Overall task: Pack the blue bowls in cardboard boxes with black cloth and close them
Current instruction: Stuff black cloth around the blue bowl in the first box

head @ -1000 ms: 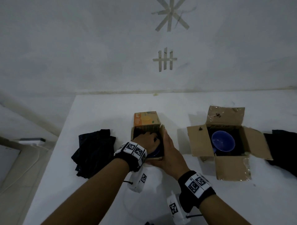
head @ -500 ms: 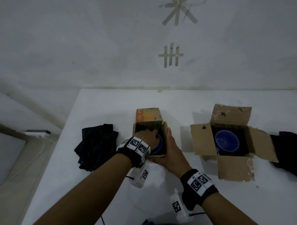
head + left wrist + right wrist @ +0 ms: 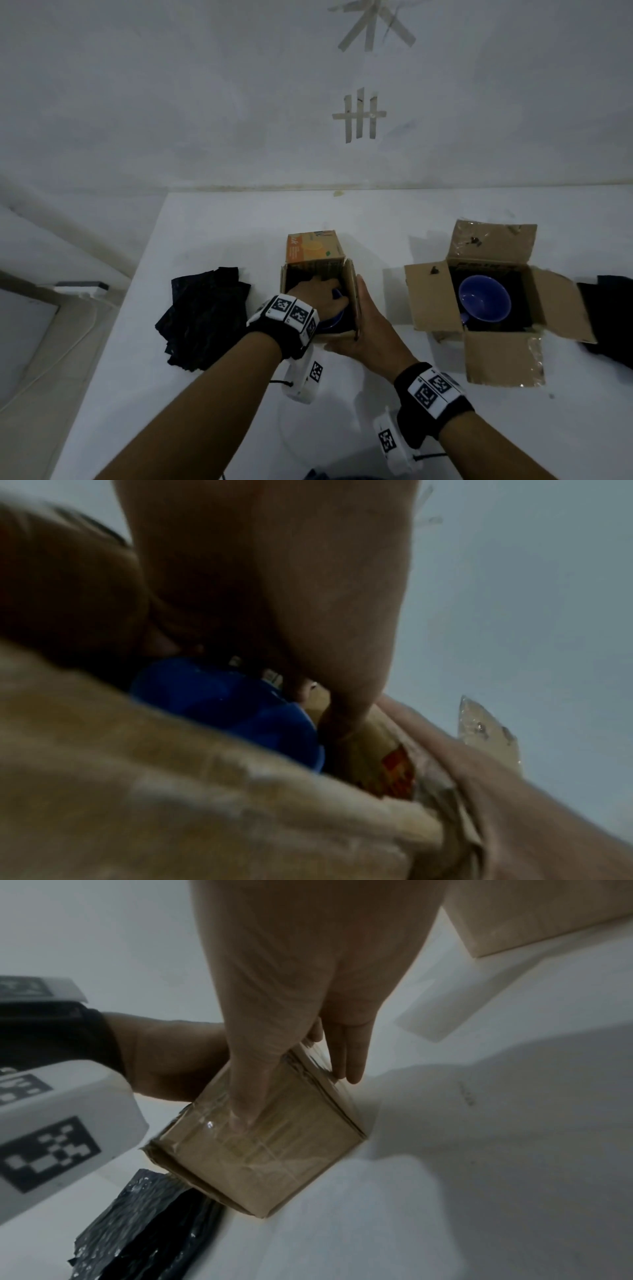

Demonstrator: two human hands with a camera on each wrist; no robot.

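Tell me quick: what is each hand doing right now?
Left hand: inside the small box, on the blue bowl; grip cannot be told.
Right hand: open, flat against the small box's outer side, steadying it.

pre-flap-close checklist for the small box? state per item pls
1. Bowl inside small box: ok, its blue rim shows below the box edge.
2. Left hand out of the box: not ok, it reaches inside at the bowl.
3. Box steadied: ok, right hand lies flat along its right side, thumb on the near wall.
4. Black cloth under the bowl: cannot tell, interior is dark.
5. Spare cloth within reach: ok, it lies left of the box.
6. Big box packed: ok, its bowl sits on black cloth, flaps open.
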